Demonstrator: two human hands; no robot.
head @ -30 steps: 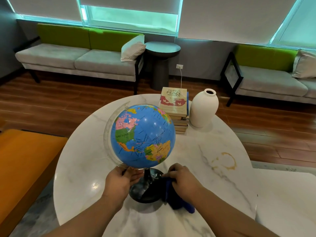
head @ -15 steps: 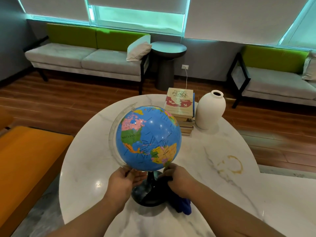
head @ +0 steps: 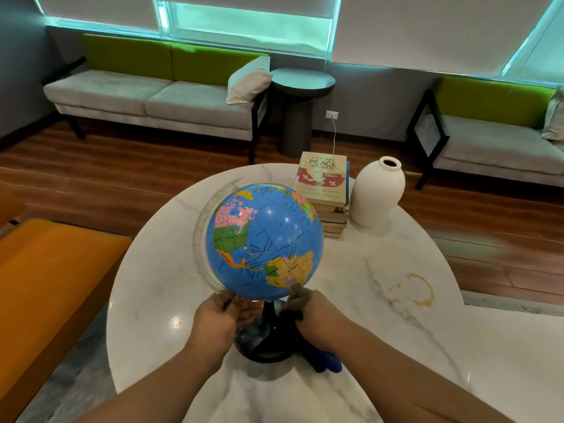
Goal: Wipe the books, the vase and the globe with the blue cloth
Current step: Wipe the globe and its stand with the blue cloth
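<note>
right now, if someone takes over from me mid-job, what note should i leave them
Left hand grips the globe at its lower edge.
Right hand grips the cloth against the globe's stand.
The globe is at the near side of the table. The books are stacked at the far side, with the vase beside them.
Done: cannot tell for books and vase.
Left: finish the globe, then check those two.

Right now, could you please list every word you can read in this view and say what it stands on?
"FILIPINO PEACE WOMEN": cover of the top book.
"UNITED STATES", "MEXICO": on the globe.
Other globe labels and the cover's small print: too small to read.
</note>
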